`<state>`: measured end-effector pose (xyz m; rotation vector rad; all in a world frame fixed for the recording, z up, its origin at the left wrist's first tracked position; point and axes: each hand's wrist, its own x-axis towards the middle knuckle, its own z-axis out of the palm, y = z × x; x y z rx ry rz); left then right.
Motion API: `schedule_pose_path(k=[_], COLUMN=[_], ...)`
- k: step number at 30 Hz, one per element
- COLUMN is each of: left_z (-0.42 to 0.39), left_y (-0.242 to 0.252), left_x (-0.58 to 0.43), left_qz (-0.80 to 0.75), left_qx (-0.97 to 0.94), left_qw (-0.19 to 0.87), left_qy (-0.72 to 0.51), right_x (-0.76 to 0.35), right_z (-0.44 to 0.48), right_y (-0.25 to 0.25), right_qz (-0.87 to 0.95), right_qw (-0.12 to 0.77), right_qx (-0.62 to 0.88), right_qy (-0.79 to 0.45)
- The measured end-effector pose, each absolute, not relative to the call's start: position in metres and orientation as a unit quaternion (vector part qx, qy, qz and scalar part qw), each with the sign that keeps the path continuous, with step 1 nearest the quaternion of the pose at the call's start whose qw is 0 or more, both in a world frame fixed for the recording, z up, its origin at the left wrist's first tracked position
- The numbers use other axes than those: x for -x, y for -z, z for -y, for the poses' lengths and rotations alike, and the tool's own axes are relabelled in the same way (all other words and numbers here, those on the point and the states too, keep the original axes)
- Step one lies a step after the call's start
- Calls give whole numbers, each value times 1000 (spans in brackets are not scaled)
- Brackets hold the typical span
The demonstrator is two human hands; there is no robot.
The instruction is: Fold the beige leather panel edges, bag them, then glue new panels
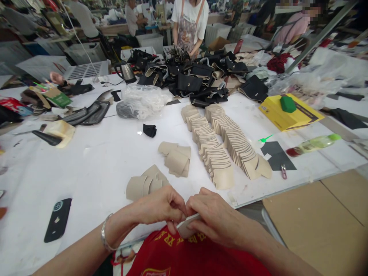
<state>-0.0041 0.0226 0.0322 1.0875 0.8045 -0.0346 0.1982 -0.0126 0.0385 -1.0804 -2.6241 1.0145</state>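
Observation:
My right hand (215, 214) grips a small pale beige leather-like piece (187, 226) between thumb and fingers, close above the red apron. Opposite it, my left hand (162, 207) is closed in a pinch at the piece's near-left edge; the fingertips partly hide the contact. Just beyond my hands lie a few loose beige pieces (136, 188) and another small overlapping pile (176, 159). Two long fanned rows of similar beige pieces, a left row (224, 177) and a right row (241, 153), stretch away across the white table.
A black phone (58, 220) lies at left. Farther back are a crumpled plastic bag (143, 101), a kettle (126, 73) and a heap of black pieces (189, 82). A yellow box (290, 111) and bottle (313, 145) stand or lie right. A person (189, 23) stands across the table.

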Motion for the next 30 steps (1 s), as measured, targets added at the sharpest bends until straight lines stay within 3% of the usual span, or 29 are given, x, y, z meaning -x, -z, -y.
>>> schedule_pose_path(k=[8,13,22,30], left_z=[-15,-11,-6,5], left_y=[-31,-25,-12,-18], left_x=[4,5,7,-1], left_qz=[-377,-389,-439,-451], left_qx=[-578,-510,-436,-412], left_qw=[723,767,785,791], left_qy=[31,17,-22,-24], right_x=[-198,-199,-194,-197], right_z=[21,23,35,46], right_y=[-29,-27,-9,1], right_qz=[866,872,894,901], right_qw=[84,122,231,227], right_qx=[348,330,315,304], right_qy=[-348,-341,-221,-211])
